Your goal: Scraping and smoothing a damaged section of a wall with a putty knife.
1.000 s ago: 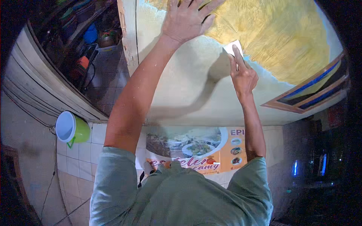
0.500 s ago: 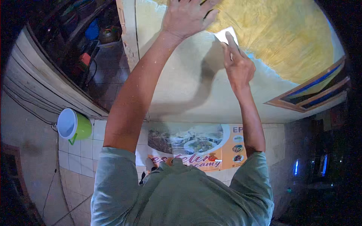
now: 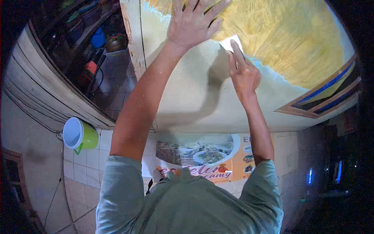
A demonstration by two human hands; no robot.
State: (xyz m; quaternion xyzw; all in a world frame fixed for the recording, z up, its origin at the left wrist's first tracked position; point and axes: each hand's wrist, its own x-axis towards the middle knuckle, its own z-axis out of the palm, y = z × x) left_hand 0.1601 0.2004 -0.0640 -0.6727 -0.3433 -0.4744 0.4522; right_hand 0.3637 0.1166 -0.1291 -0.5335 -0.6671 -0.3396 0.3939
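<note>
In front of me is a wall with a pale lower part (image 3: 183,97) and a wrinkled yellow upper part (image 3: 288,43). A ragged light-blue edge (image 3: 276,72) runs between the two. My left hand (image 3: 191,25) lies flat against the wall near the top, fingers spread, holding nothing. To its right, my right hand (image 3: 244,72) grips a small flat white piece (image 3: 230,43), with a finger stretched along it. That piece touches the wall at the border of the yellow area. Its exact kind cannot be made out.
A wooden-framed window (image 3: 319,95) is set in the wall at right. A doorway at left opens onto dark shelves and a blue container (image 3: 98,38). A green bucket (image 3: 87,136) stands on the tiles at left. A printed banner (image 3: 187,152) covers the floor below the wall.
The whole view has shifted slightly, so the bucket and banner sit lower. Both hands keep their poses, and the white piece stays against the wall near the yellow border.
</note>
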